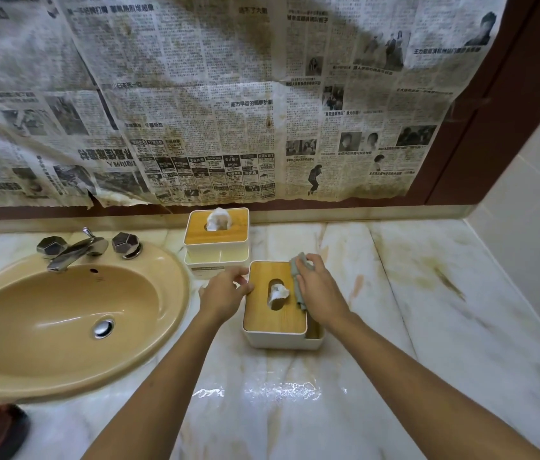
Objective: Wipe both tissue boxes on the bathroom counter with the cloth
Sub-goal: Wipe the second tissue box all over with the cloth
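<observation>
our left grip (225, 293) clasps the left edge of the near tissue box (268, 322), fingers curled over the rim of its wooden lid. our right grip (320, 290) is clenched around a grey cloth (299, 264) and presses it onto the right side of that lid, just beside the oval slot where a white tissue (278, 291) pokes up. a strip of the cloth hangs out below the palm and lies along the lid's right edge.

the near tissue box, white with a wooden top, stands on the marble table (427, 310) about midway between the back and front edges, to the right of the sink (62, 353). the far tissue box (217, 239), of the same make, stands behind and slightly left of it, at the table's back edge, with a tissue sticking out of its slot. the two boxes are near each other, but we cannot tell if they touch.

a chrome faucet (72, 249) sits at the back rim of the tan sink. stained newspaper (228, 94) covers the wall above the table.
</observation>
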The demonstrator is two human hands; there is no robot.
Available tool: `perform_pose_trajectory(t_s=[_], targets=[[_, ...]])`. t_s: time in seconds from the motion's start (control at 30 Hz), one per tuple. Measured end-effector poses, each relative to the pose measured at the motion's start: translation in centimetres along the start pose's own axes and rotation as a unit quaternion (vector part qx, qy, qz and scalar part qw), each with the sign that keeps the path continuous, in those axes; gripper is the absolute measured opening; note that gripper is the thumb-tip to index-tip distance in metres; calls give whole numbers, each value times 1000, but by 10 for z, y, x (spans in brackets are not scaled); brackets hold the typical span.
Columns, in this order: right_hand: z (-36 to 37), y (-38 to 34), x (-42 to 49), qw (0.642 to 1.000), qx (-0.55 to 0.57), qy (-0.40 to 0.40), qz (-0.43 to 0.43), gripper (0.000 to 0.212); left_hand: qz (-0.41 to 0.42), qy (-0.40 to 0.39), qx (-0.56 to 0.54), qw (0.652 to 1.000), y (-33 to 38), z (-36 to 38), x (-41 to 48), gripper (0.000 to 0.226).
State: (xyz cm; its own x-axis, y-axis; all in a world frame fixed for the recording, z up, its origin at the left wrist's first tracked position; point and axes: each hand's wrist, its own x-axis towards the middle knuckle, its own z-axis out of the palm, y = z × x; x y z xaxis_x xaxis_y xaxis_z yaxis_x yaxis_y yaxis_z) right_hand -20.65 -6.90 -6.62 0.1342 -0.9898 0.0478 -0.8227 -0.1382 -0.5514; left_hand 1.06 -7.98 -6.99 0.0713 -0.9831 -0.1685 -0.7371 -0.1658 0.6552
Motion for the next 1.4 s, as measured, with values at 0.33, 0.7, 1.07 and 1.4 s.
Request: perform_pose_trajectory(t_s=[0.33,0.7,1.07,1.4], targets=[[14,-16,-57,997,-67,22,-26,37,6,-7,-20,1000,-3,-4,4,30],[-3,-12,-1,999,-46,2,-14,34,18,5,-17,1000,-3,-5,1,26],[-16,23,-40,987,160,9,3,31,60,13,-6,998,0,-6,-5,10],[-8,72,-49,979,108,49,166,21,91,10,19,996,16,-5,-11,10]])
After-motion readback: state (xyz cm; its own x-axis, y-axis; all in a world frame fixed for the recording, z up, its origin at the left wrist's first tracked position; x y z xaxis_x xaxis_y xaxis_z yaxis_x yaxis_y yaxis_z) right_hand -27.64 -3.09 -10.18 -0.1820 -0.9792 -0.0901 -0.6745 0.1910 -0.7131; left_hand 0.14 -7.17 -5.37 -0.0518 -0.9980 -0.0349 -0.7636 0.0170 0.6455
